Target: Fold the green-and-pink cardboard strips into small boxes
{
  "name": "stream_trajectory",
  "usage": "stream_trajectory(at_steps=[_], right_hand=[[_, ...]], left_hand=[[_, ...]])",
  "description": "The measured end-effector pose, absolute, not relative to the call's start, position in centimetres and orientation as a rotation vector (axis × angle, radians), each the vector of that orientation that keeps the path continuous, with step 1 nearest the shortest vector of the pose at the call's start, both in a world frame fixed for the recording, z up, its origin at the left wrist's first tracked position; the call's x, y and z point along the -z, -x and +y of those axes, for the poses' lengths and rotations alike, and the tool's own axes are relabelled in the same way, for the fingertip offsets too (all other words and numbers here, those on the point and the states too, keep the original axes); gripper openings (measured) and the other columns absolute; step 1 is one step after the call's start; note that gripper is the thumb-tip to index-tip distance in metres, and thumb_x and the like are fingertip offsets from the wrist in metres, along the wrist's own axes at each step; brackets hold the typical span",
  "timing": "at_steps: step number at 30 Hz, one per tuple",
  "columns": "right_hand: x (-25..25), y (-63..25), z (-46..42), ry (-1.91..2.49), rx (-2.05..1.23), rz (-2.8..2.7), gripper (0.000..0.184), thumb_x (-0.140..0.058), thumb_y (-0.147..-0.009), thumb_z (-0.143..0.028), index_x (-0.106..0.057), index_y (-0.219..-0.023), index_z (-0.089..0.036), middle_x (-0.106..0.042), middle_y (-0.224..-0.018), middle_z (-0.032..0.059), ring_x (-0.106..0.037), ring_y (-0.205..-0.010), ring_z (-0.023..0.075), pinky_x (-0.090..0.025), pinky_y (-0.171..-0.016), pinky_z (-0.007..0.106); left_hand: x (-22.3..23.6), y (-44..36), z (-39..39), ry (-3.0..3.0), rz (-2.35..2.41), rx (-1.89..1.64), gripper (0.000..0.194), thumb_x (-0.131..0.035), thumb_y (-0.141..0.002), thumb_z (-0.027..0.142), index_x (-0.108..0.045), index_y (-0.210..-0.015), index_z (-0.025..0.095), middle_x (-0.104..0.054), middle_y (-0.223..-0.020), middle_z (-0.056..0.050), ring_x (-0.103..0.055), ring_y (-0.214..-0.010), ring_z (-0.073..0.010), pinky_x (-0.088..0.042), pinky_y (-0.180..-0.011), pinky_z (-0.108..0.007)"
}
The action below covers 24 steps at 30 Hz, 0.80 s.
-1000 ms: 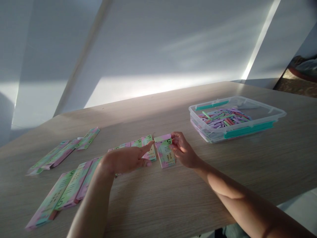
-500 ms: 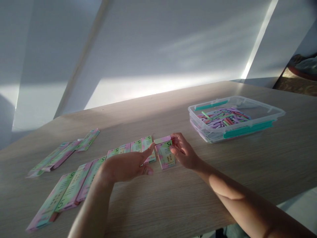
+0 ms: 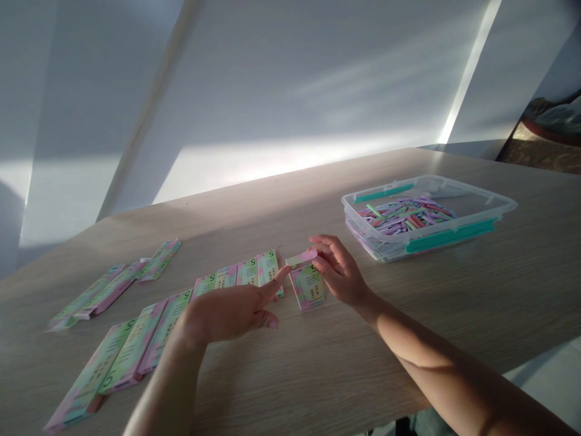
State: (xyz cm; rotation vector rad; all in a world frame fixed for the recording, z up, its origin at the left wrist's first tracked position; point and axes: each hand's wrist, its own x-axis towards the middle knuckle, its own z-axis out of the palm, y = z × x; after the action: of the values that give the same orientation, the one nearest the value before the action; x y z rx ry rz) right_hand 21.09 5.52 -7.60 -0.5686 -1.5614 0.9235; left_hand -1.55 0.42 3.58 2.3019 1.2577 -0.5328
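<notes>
In the head view, the right hand [image 3: 339, 271] pinches a pink-and-green paper strip [image 3: 301, 258] between thumb and fingers, just above a card marked 5 [image 3: 307, 287]. The left hand [image 3: 229, 312] holds nothing, its index finger [image 3: 278, 281] extended just beside the strip, above a row of cards [image 3: 247, 272].

Mottled pink and green cards [image 3: 307, 287]

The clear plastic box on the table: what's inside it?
The box holds a loose pile of thin pastel sticks in purple, pink, green and red. The top layer shows through the lid area; the lower sticks and the box floor beneath the pile are covered and cannot be seen.
</notes>
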Motion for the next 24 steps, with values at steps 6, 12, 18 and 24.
stream_trajectory(at_steps=[6, 12, 18, 24], right_hand=[[7.5, -21.7, 5.8, 0.56, -0.714, -1.728, 0.021, -0.053, -0.098, -0.031, -0.064, -0.114, -0.023, -0.069, -0.107, 0.0073, -0.065, -0.094, 0.0196, -0.052, -0.081, 0.033], [7.2, -21.8, 5.8, 0.548, -0.658, -1.787, 0.031, -0.052, -0.098, -0.038, -0.061, -0.124, -0.023, -0.07, -0.115, 0.0103, -0.067, -0.101, 0.0216, -0.053, -0.086, 0.035], [6.6, -21.7, 5.8, 0.603, -0.712, -1.731, 0.021, -0.051, -0.099, -0.03, -0.069, -0.105, -0.022, -0.073, -0.098, 0.0056, -0.068, -0.089, 0.018, -0.052, -0.079, 0.031], [6.4, -21.8, 6.2, 0.655, -0.78, -1.707, 0.019, -0.054, -0.097, -0.032, -0.068, -0.098, -0.02, -0.073, -0.09, 0.0043, -0.066, -0.08, 0.0172, -0.05, -0.07, 0.028]], left_hand=[[-3.8, 1.4, 0.4, -2.228, 1.311, 0.509, 0.082, -0.044, -0.103, 0.037, 0.013, -0.158, 0.018, -0.061, -0.137, -0.018, -0.061, -0.12, -0.0269, -0.045, -0.097, -0.038], [-4.2, 1.1, 0.3, -2.182, 1.321, 0.52, 0.08, -0.044, -0.104, 0.033, 0.013, -0.158, 0.018, -0.06, -0.138, -0.017, -0.06, -0.122, -0.0261, -0.044, -0.099, -0.038], [-4.3, 0.9, 0.0, -2.194, 1.335, 0.536, 0.08, -0.044, -0.104, 0.031, 0.013, -0.158, 0.019, -0.061, -0.137, -0.016, -0.062, -0.119, -0.0259, -0.046, -0.098, -0.038], [-4.3, 1.0, 0.0, -2.24, 1.298, 0.51, 0.079, -0.044, -0.104, 0.031, 0.013, -0.158, 0.022, -0.064, -0.133, -0.014, -0.064, -0.114, -0.025, -0.047, -0.096, -0.038]])
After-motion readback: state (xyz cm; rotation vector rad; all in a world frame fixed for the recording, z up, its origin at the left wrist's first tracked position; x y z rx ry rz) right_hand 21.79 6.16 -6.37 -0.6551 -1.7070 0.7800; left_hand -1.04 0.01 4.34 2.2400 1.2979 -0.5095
